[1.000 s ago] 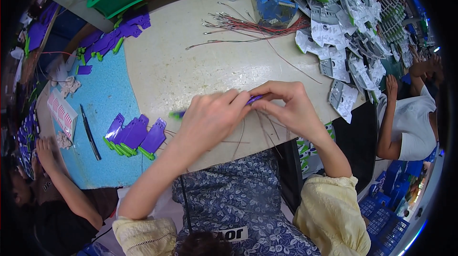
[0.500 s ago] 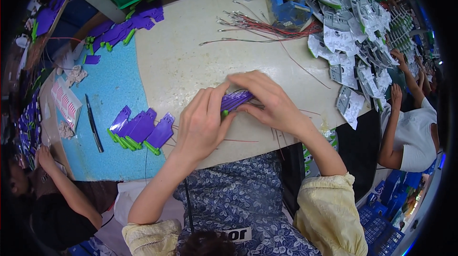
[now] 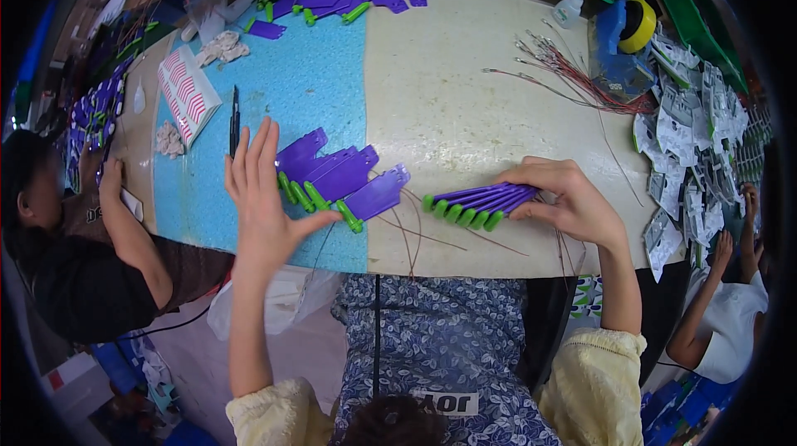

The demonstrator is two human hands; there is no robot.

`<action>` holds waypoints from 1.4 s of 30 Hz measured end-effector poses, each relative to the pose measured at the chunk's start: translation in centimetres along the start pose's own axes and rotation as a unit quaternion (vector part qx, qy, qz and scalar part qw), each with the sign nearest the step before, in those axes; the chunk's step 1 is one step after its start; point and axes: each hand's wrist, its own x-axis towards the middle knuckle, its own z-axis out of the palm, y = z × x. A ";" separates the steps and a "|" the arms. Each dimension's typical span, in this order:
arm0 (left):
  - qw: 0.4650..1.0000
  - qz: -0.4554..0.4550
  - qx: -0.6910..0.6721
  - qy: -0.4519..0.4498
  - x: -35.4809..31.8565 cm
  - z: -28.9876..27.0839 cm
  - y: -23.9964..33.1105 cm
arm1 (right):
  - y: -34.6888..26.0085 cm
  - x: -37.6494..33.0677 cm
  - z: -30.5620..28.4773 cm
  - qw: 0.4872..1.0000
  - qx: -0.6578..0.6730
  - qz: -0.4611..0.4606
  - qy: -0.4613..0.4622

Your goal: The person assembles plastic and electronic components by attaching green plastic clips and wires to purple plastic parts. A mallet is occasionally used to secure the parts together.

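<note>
My right hand (image 3: pixel 564 201) grips a stack of purple plastic parts (image 3: pixel 484 199) by one end, their green ends lined up toward the left. With fingers spread, my left hand (image 3: pixel 270 205) is beside a loose group of the same purple parts (image 3: pixel 340 176) with green ends, lying across the edge of the blue mat (image 3: pixel 320 101). The thumb points at the green ends and overlaps one; whether it touches cannot be made out. Thin wires (image 3: pixel 413 226) trail from the parts across the table.
At the back right are a bundle of red and black wires (image 3: pixel 573 72), a blue tape dispenser (image 3: pixel 614 43), a small white bottle (image 3: pixel 571 7) and a pile of grey-white moulded parts (image 3: pixel 685 134). A black pen-like tool (image 3: pixel 235 122) lies on the mat. People sit at both sides.
My hands have moved apart. The left has let go of the purple stack and moved left to the loose parts, opening. The right keeps the stack. The view has turned left.
</note>
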 end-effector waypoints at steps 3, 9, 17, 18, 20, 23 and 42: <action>0.996 0.029 0.014 -0.086 0.4 0.6 -2.6 | -0.2 3.2 1.0 0.993 -0.066 -0.018 -0.101; 0.964 0.029 -0.214 -0.158 0.8 0.4 1.1 | -0.9 7.6 2.5 0.989 -0.051 0.003 -0.141; 0.939 0.252 -0.216 -0.090 5.7 2.9 7.1 | -1.2 0.1 -0.9 0.996 -0.085 0.006 -0.005; 0.934 0.263 -0.226 -0.090 6.3 3.4 7.7 | -1.5 -1.1 -1.1 0.992 -0.125 -0.002 0.028; 0.921 0.299 -0.221 -0.114 7.4 4.3 9.1 | -1.1 -3.0 -1.2 0.988 -0.144 0.035 0.053; 0.900 0.281 -0.283 -0.174 8.7 4.6 9.4 | 0.8 -5.0 -0.4 0.981 -0.146 0.081 0.099; 0.859 0.181 -0.456 -0.145 6.2 7.4 8.2 | -0.1 -1.4 -0.8 0.978 -0.203 -0.020 -0.045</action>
